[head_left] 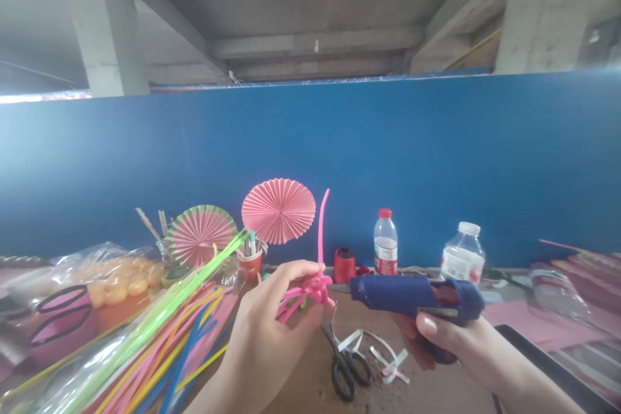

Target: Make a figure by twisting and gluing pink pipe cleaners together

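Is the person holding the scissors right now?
No. The scissors lie on the table; the right hand grips a blue glue gun and the left hand a pink twisted piece.

I count two hands of mine: my left hand [264, 323] and my right hand [449, 339]. I hold one blue glue gun [412, 294] and one pink pipe-cleaner flower [315, 284]. On the table I count one pair of black scissors [345, 365], two clear water bottles [385, 242], one red thread spool [344, 264], two pleated paper fans [278, 209], one orange pen cup [251, 265] and one bag of yellow balls [116, 278]. The coloured pipe cleaners [160, 343] in the bundle are too many for me to count.
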The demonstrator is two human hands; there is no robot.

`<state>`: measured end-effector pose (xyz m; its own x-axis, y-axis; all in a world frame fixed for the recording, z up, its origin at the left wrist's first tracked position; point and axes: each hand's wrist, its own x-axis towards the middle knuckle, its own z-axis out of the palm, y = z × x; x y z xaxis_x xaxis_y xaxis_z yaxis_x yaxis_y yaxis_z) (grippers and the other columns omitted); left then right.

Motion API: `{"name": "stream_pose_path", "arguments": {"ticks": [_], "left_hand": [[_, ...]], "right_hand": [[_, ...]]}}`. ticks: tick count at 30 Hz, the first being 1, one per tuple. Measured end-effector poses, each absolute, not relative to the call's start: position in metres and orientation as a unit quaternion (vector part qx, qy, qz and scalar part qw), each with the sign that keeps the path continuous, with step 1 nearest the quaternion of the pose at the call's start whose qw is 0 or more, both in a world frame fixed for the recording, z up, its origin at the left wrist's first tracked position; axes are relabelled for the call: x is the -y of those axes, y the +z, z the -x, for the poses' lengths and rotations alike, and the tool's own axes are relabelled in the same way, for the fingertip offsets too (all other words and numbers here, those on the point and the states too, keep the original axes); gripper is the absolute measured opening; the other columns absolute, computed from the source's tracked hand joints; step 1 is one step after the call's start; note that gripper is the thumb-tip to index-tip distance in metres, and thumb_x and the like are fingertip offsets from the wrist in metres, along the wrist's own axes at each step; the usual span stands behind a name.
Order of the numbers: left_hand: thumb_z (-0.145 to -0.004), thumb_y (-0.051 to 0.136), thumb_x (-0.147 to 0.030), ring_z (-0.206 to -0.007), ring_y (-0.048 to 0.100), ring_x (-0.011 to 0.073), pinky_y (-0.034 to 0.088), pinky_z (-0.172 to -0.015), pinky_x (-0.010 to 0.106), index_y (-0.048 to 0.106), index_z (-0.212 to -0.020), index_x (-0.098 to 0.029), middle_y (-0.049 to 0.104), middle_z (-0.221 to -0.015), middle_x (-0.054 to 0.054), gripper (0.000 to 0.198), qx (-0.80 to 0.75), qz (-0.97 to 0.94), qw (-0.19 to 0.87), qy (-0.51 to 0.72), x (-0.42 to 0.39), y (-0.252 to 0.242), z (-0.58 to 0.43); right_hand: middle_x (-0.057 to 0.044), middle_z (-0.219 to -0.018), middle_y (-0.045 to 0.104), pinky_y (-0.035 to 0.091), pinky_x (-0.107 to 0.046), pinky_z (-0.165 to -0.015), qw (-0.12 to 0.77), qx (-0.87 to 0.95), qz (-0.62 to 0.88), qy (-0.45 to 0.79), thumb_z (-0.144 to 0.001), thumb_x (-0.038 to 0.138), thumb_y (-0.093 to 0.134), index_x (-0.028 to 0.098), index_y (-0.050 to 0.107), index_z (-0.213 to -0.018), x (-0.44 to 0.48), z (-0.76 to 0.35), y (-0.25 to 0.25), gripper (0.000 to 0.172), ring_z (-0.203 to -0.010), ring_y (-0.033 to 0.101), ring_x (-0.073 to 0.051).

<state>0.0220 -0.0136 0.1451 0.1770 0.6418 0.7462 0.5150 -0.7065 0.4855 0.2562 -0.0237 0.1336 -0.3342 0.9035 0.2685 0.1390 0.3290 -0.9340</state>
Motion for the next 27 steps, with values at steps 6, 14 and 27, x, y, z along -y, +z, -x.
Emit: {"name": "stream_pose_path", "arguments": {"ticks": [6,14,27], "left_hand": [[-0.075,0.061,-0.013,-0.089,0.066,0.0157,0.056,-0.076,0.025,0.056,-0.101,-0.025,0.069,-0.097,0.001,0.029,-0.369,-0.765,0.070,0.523,0.0117,0.1423,-0.0217],[-0.075,0.061,-0.014,-0.086,0.066,0.0171,0.057,-0.076,0.029,0.057,-0.101,-0.024,0.069,-0.096,0.003,0.028,-0.374,-0.766,0.069,0.518,0.0125,0.1437,-0.0223],[-0.074,0.063,-0.019,-0.086,0.066,0.0176,0.055,-0.079,0.033,0.057,-0.101,-0.026,0.069,-0.096,0.002,0.028,-0.383,-0.761,0.065,0.520,0.0107,0.1417,-0.0207]], "right_hand": [[-0.002,-0.046,0.049,0.028,-0.024,-0.043,0.448,0.682,0.370,0.444,-0.070,0.064,0.054,0.016,0.051,-0.052,0.0226,-0.2562,0.1312,0.051,-0.041,0.039,-0.010],[-0.001,-0.045,0.047,0.027,-0.025,-0.045,0.444,0.685,0.372,0.442,-0.070,0.063,0.053,0.017,0.050,-0.053,0.0235,-0.2560,0.1330,0.050,-0.042,0.036,-0.010],[0.000,-0.045,0.046,0.023,-0.025,-0.045,0.434,0.692,0.382,0.432,-0.071,0.063,0.051,0.018,0.045,-0.050,0.0223,-0.2564,0.1336,0.050,-0.042,0.031,-0.009]]}}
